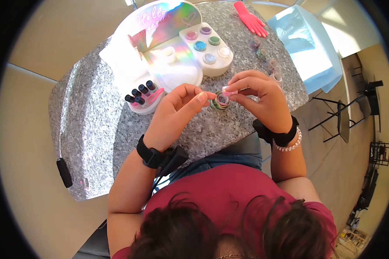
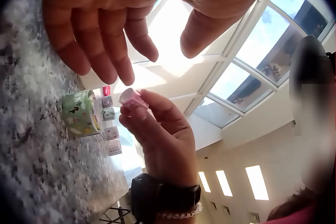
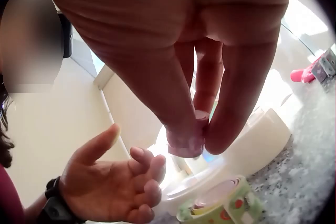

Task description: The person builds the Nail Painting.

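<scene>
"Progress chk, pls: how far along?"

"Partway, I'd judge. Sm pink pc [image 2: 134, 99] is up in the air, near the green patterned ring [image 2: 79, 112] on the tabletop [image 1: 194, 131], not set down."

"Who's got it?"

"R hand [image 1: 268, 97]. Thumb + fingers pinch it, so grip's narrow. L hand [image 1: 173, 114] is wide: fingers loose & apart, nothing in it, close by on the other side of the ring."

"What looks done?"

"Head view shows rings inside one another in the green one, so some nesting's prob done. Can't tell how many, or if any sit loose. Six jars [image 1: 200, 45] are in the white stand [image 1: 222, 69], & the black-capped bottles [image 1: 141, 93] are upright in their holder [image 1: 145, 110]. That part looks finished, AFAICT."

"And what's left?"

"Pink pc, for one: it's out of the ring & in the fingers. Can't tell if it's going in or just came out. Also four sm pcs [image 1: 277, 77] in a row, well apart from the ring, btwn it & the pink glove [image 1: 249, 21], more or less. No hand on those. Might be pending, might be sorted already; pics don't say."

"So, est?"

"Mid-job, low confidence."
</scene>
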`<state>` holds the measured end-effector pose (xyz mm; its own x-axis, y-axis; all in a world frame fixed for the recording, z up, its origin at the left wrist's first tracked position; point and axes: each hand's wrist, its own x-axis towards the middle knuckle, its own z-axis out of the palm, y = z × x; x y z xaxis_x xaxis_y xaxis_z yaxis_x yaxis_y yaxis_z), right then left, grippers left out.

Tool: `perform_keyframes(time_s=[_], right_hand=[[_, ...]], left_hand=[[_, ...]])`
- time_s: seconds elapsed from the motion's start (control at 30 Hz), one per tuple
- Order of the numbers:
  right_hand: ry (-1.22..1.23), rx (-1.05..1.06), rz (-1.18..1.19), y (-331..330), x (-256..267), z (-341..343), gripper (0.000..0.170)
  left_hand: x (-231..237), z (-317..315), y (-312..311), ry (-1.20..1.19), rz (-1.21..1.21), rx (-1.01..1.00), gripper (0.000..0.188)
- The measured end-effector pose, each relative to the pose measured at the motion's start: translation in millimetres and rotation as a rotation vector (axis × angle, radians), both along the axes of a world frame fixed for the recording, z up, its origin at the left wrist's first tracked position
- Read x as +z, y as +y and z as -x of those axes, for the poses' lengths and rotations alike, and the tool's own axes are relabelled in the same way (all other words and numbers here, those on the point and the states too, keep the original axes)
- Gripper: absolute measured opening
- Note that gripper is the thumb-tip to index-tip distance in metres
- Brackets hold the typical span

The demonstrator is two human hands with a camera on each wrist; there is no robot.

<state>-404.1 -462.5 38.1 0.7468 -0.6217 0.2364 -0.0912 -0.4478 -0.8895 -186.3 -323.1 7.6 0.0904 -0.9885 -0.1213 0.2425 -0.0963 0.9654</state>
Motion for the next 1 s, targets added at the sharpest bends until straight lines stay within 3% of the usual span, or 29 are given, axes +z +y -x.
perform_keyframes(time_s=[0.17, 0.5, 0.57, 1.0], right_hand=[[0.119, 0.001, 0.321, 4, -11, 1, 0.022], [0.217, -0.019, 0.411, 13, -9, -6, 0.032], [0.175, -0.012, 0.516, 16, -6, -6, 0.030], [0.282, -0.027, 0.586, 13, -26, 1, 0.019]], left_hand=[[-5, 0, -1, -0.044, -0.020, 0.017, 0.024], [-12, 1, -1, -0.044, -0.020, 0.020, 0.024], [-13, 1, -1, -0.040, -0.011, 0.022, 0.025], [-11, 0, -2, -0.040, -0.082, 0.034, 0.023]])
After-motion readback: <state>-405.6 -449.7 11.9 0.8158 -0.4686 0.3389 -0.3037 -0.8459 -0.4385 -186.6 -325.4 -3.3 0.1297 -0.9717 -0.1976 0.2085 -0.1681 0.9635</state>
